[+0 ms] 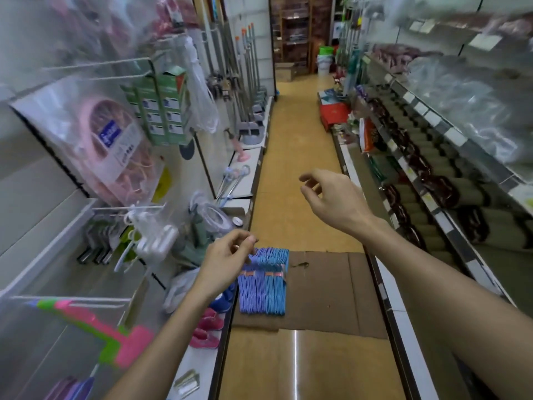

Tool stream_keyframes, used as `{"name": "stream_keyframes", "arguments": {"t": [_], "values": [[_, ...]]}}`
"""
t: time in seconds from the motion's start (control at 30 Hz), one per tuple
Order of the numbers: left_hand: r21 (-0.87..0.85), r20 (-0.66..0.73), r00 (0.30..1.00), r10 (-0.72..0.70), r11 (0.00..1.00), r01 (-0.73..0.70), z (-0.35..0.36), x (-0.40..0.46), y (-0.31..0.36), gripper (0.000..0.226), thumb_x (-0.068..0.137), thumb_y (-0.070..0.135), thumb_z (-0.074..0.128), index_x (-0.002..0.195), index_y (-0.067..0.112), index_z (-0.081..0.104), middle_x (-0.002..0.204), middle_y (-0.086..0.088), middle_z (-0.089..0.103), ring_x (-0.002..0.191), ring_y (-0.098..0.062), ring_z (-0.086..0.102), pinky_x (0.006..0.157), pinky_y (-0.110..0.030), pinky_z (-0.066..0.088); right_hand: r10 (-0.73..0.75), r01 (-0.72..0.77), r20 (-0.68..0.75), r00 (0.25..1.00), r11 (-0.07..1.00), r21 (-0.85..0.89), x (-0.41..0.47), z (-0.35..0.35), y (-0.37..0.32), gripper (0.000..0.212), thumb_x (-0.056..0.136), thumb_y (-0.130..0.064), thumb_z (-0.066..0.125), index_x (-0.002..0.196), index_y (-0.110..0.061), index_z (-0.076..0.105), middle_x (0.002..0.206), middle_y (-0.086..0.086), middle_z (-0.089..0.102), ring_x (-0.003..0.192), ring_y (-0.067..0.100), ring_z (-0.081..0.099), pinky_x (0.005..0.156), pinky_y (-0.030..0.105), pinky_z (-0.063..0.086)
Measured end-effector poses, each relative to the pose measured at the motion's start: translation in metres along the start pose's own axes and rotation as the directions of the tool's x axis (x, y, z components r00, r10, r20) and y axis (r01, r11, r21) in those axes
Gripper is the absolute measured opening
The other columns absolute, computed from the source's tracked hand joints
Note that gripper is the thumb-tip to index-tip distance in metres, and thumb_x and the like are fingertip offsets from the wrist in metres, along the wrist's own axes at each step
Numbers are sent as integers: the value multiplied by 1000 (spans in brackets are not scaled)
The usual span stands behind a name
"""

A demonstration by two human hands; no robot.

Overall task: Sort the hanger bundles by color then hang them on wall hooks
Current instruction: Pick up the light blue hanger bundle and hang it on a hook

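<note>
A bundle of blue hangers (pixel 264 281), bound with orange tape, lies on flattened brown cardboard (pixel 326 290) on the aisle floor. My left hand (pixel 227 258) hovers just above the bundle's top left corner, fingers curled and pinched close together, with nothing visibly held. My right hand (pixel 328 194) is raised higher over the aisle, fingers loosely spread and empty. White wire wall hooks (pixel 127 209) stick out from the left shelving; one lower hook (pixel 72 300) carries green and pink hangers (pixel 115 339).
Left shelving holds bagged goods, white hangers (pixel 153 238), pink shoes (pixel 206 330) and mops (pixel 245 82). Right shelving (pixel 432 174) holds rolled mats and bagged items. The yellow-tiled aisle (pixel 291 174) runs ahead to boxes and buckets at the far end.
</note>
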State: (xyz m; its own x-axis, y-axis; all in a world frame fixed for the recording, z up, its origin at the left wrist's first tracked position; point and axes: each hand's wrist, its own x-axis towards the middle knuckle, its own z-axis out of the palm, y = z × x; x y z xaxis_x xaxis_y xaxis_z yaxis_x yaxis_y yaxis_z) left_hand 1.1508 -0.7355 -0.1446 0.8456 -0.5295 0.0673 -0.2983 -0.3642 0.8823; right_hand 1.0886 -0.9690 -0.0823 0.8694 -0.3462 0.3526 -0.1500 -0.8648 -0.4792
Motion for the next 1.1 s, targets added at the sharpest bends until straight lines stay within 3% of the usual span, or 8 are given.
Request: {"name": "stream_keyframes", "arguments": {"t": [0.2, 0.33, 0.47, 0.63, 0.83, 1.0, 1.1], "values": [[-34, 49, 995, -82, 996, 84, 21, 87, -49, 16, 100, 25, 55, 95, 19, 69, 78, 0, 69, 67, -6, 64, 62, -24, 52, 100, -98, 26, 995, 993, -60, 54, 45, 40, 26, 100, -33, 52, 123, -26, 63, 108, -10, 68, 100, 13, 64, 85, 43, 54], [-18, 81, 985, -151, 988, 153, 49, 134, -95, 15, 99, 27, 55, 94, 20, 68, 78, 1, 69, 67, -9, 66, 69, -37, 56, 135, -129, 57, 989, 987, -95, 83, 83, 75, 27, 101, -33, 53, 124, -23, 62, 109, -8, 69, 98, 12, 64, 82, 41, 55], [-1, 71, 977, -202, 979, 203, 80, 171, -152, 14, 99, 28, 54, 93, 24, 66, 82, -2, 70, 74, -20, 68, 69, -37, 54, 175, -165, 94, 980, 981, -100, 106, 130, 120, 28, 101, -33, 54, 126, -23, 61, 109, -7, 69, 97, 13, 65, 81, 42, 57], [80, 90, 967, -240, 969, 233, 127, 218, -245, 12, 99, 27, 53, 95, 29, 64, 87, 0, 69, 80, -20, 69, 77, -45, 57, 185, -173, 127, 974, 980, -101, 123, 217, 193, 28, 101, -32, 53, 128, -25, 59, 109, -7, 69, 96, 13, 64, 82, 43, 57], [267, 116, 975, -192, 951, 156, 194, 276, -373, 14, 100, 24, 53, 108, 21, 64, 93, 7, 66, 85, -10, 65, 69, -19, 48, 183, -170, 159, 970, 981, -95, 124, 364, 295, 28, 101, -26, 53, 128, -21, 59, 114, -3, 67, 100, 15, 64, 87, 44, 55], [366, 158, 969, -191, 923, 122, 246, 307, -474, 10, 100, 25, 53, 106, 22, 61, 91, 4, 64, 79, -6, 60, 64, -16, 42, 178, -164, 133, 975, 980, -113, 107, 486, 374, 27, 99, -26, 54, 126, -23, 59, 112, -3, 68, 94, 16, 64, 79, 46, 58], [447, 218, 962, -167, 893, 54, 270, 317, -533, 12, 100, 25, 54, 108, 20, 61, 96, 3, 63, 83, -9, 59, 70, -22, 39, 184, -168, 120, 976, 977, -134, 99, 547, 413, 28, 99, -27, 53, 126, -23, 58, 111, -3, 68, 94, 18, 65, 77, 47, 58]]}}
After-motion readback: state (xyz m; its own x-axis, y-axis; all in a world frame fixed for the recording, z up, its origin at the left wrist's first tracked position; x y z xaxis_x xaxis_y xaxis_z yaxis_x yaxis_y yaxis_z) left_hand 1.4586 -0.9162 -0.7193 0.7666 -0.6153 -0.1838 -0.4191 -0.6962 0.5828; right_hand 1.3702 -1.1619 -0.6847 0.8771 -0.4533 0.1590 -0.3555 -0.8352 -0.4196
